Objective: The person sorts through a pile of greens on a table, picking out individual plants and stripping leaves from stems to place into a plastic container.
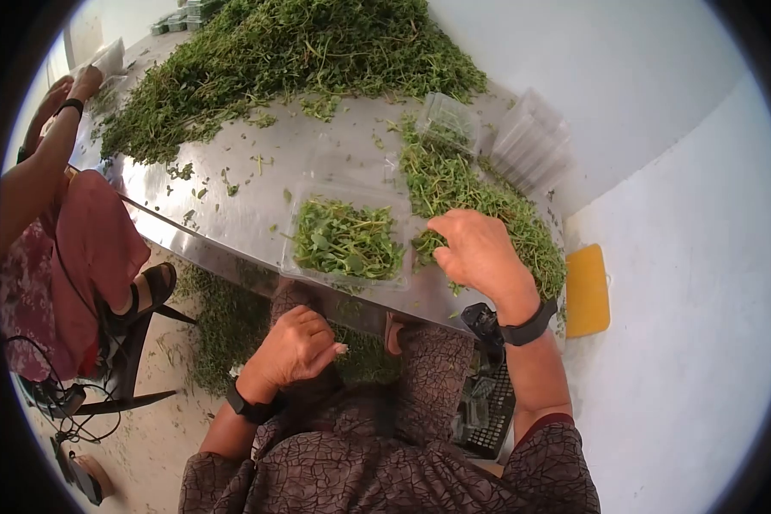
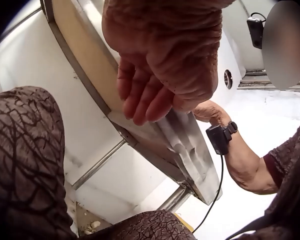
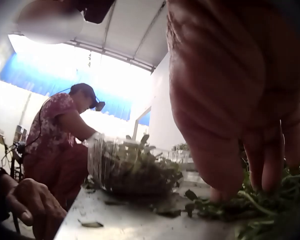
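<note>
My right hand (image 1: 480, 253) reaches over the table to a strip of loose green sprigs (image 1: 522, 230). In the right wrist view its fingers (image 3: 272, 165) point down into the sprigs, fairly straight. Just left of that hand, a clear plastic box (image 1: 289, 244) sits open near the table's front edge, filled with leafy green sprigs (image 1: 343, 240). My left hand (image 1: 295, 347) hangs over my lap, before the table edge. Its fingers (image 2: 157, 102) are loosely bent with nothing between them in the left wrist view. A small whitish bit shows at its thumb tip.
A large heap of greens (image 1: 317, 47) covers the back of the metal table (image 1: 257, 184). Clear boxes (image 1: 531, 141) stand at the back right. At the left another person's hands (image 1: 86, 83) hold a clear box. A yellow board (image 1: 586, 291) leans by the wall; a black crate (image 1: 493, 420) stands below.
</note>
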`<state>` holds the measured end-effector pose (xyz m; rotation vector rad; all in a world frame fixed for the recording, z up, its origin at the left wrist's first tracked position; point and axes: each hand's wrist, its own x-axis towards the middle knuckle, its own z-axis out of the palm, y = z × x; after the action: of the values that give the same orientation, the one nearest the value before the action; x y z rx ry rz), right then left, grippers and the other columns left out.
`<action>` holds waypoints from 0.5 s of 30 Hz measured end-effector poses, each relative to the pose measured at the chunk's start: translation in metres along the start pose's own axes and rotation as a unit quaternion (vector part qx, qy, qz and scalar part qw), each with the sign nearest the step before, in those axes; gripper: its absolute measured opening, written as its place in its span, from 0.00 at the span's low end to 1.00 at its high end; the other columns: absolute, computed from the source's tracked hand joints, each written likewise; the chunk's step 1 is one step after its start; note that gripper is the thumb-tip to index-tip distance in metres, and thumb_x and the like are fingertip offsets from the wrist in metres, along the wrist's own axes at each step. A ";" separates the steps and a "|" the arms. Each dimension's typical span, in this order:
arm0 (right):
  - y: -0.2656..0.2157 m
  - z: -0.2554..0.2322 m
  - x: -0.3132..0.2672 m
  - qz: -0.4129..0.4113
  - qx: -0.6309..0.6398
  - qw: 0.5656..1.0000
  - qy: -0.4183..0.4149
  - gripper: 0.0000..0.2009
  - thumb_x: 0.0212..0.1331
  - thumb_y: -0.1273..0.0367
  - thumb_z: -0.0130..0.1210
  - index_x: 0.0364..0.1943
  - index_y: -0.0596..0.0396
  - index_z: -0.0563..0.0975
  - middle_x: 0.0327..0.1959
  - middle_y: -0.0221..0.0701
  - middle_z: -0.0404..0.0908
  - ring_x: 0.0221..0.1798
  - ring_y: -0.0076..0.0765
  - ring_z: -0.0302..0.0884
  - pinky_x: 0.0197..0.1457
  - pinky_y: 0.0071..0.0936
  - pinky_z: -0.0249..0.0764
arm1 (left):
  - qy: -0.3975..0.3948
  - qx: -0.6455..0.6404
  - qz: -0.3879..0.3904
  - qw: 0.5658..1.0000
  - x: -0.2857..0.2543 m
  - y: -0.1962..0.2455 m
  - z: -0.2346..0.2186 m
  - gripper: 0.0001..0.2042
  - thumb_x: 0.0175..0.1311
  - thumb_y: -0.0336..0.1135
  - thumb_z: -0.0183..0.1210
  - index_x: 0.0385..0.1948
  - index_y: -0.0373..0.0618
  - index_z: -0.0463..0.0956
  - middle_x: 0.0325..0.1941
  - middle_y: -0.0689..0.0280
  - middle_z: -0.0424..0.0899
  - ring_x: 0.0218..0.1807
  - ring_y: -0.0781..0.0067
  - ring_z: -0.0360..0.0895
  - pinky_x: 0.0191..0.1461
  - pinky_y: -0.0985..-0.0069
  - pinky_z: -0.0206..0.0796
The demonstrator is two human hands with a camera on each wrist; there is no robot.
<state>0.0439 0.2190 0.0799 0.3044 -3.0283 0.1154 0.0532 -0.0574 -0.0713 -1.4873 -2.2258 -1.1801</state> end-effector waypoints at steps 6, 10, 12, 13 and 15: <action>0.014 0.009 0.005 -0.003 -0.030 0.999 0.015 0.06 0.45 0.75 0.56 0.30 0.59 0.80 0.29 0.41 0.80 0.34 0.53 0.79 0.39 0.46 0.74 | -0.039 -0.009 -0.025 0.999 -0.006 -0.018 0.019 0.14 0.56 0.36 0.64 0.15 0.42 0.73 0.20 0.61 0.77 0.29 0.56 0.76 0.38 0.63 0.68; 0.028 0.002 0.009 0.032 -0.004 0.998 0.060 0.04 0.48 0.75 0.54 0.29 0.59 0.78 0.25 0.42 0.79 0.31 0.53 0.78 0.36 0.44 0.74 | -0.063 -0.026 -0.056 0.996 -0.009 -0.028 0.024 0.10 0.56 0.33 0.64 0.17 0.41 0.77 0.22 0.60 0.80 0.30 0.55 0.78 0.39 0.62 0.70; 0.033 -0.008 0.011 0.076 0.080 0.980 0.164 0.02 0.50 0.73 0.54 0.24 0.56 0.77 0.22 0.45 0.79 0.29 0.58 0.78 0.35 0.49 0.74 | -0.049 -0.047 -0.072 0.995 -0.013 -0.035 0.028 0.10 0.56 0.32 0.64 0.17 0.40 0.77 0.22 0.60 0.80 0.29 0.55 0.79 0.39 0.62 0.70; 0.037 -0.013 0.013 0.102 0.095 0.977 0.161 0.03 0.51 0.73 0.54 0.27 0.58 0.77 0.24 0.45 0.80 0.31 0.58 0.79 0.37 0.47 0.75 | -0.037 -0.068 -0.090 0.993 -0.014 -0.038 0.031 0.10 0.56 0.32 0.64 0.17 0.40 0.78 0.22 0.59 0.81 0.29 0.55 0.79 0.40 0.62 0.71; 0.051 -0.014 0.020 0.118 0.112 0.973 0.165 0.04 0.51 0.72 0.55 0.27 0.58 0.77 0.24 0.45 0.80 0.32 0.57 0.80 0.38 0.46 0.75 | -0.010 -0.089 -0.100 0.991 -0.015 -0.042 0.037 0.12 0.56 0.33 0.64 0.16 0.41 0.76 0.21 0.60 0.79 0.28 0.54 0.77 0.38 0.61 0.70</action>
<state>0.0157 0.2661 0.0929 -0.0587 -2.7069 0.4764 0.0334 -0.0484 -0.1252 -1.3662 -2.3845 -1.4649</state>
